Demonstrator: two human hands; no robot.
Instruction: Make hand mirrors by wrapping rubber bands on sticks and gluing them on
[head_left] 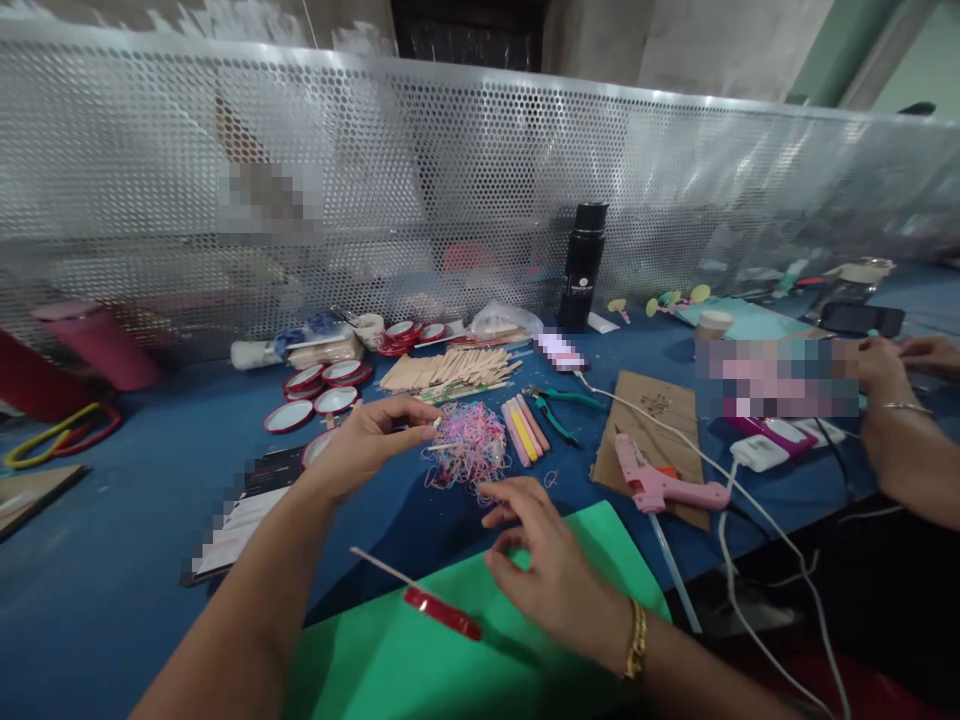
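My left hand (373, 437) reaches over the left edge of a tangled heap of thin coloured elastic bands (474, 440). Its thumb and forefinger are pinched together around something small and pale that I cannot make out. Just below the heap, my right hand (536, 560) hangs with its fingers curved and apart, holding nothing. Under it lies a green sheet (600, 560). A tool with a red handle (442, 612) and a thin straight shaft rests across that sheet. Right of the heap are several pastel sticks (525, 430) side by side.
Beyond the heap are wooden sticks (450, 370), red-rimmed lids (336, 400) and a black bottle (583, 265). To the right lie teal pliers (559, 410), a lit phone (559, 350) and a pink glue gun (660, 485) with a trailing cable. Another person's hands (889, 370) are at far right.
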